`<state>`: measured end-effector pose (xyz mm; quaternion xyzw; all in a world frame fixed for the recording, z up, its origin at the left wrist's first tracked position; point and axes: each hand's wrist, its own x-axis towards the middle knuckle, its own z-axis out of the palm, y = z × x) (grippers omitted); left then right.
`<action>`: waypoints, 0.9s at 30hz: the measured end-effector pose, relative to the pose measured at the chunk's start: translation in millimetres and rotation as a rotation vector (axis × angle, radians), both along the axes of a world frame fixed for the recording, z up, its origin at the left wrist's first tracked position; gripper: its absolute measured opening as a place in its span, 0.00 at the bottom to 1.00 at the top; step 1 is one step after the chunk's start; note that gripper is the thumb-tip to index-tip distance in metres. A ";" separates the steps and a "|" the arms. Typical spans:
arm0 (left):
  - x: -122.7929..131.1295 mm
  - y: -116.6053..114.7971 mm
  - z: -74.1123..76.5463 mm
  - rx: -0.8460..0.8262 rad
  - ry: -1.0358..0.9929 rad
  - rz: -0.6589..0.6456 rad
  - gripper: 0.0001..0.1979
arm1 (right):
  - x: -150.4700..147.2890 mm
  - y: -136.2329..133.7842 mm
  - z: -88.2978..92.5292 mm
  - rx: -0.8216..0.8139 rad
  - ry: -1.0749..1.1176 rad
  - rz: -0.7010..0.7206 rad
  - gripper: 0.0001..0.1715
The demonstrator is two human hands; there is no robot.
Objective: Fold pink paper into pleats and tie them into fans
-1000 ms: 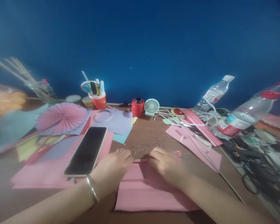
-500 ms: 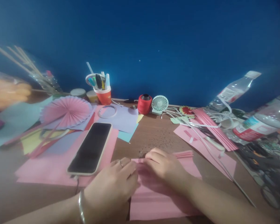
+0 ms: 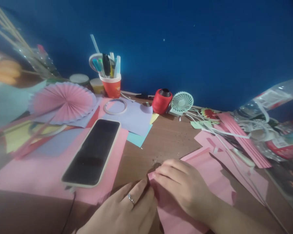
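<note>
A sheet of pink paper with creases across it lies on the brown table beneath my hands. My right hand lies over the sheet, its fingers bent together at the upper left corner. At the left edge of the paper is my left hand, wearing a ring, with its fingers curled close together. Its fingertips meet the paper near my right fingers, and the thumb is hidden. Left of my hands, a phone with a cable plugged in rests on more pink sheets.
A round pleated paper fan lies at the left. Behind stand a red cup of pens, a red thread spool and a small fan. At the right are folded pink strips, cables and a plastic bottle.
The view has shifted closer and tilted. The pink paper has turned so that its far part slants to the right, and its far pleated edge looks more spread. Both hands stay at its left edge.
</note>
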<state>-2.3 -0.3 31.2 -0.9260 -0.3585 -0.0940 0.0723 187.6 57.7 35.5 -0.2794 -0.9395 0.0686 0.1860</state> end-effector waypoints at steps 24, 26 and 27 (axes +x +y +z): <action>1.4 3.4 -11.3 0.119 -0.219 0.095 0.18 | -2.4 -3.6 0.9 0.126 -0.048 0.020 0.14; 2.3 3.5 -12.1 0.127 -0.241 0.102 0.17 | -3.1 -3.9 1.0 0.139 -0.058 0.019 0.15; 2.4 3.6 -12.3 0.134 -0.250 0.102 0.17 | -3.4 -4.2 0.9 0.150 -0.057 0.015 0.14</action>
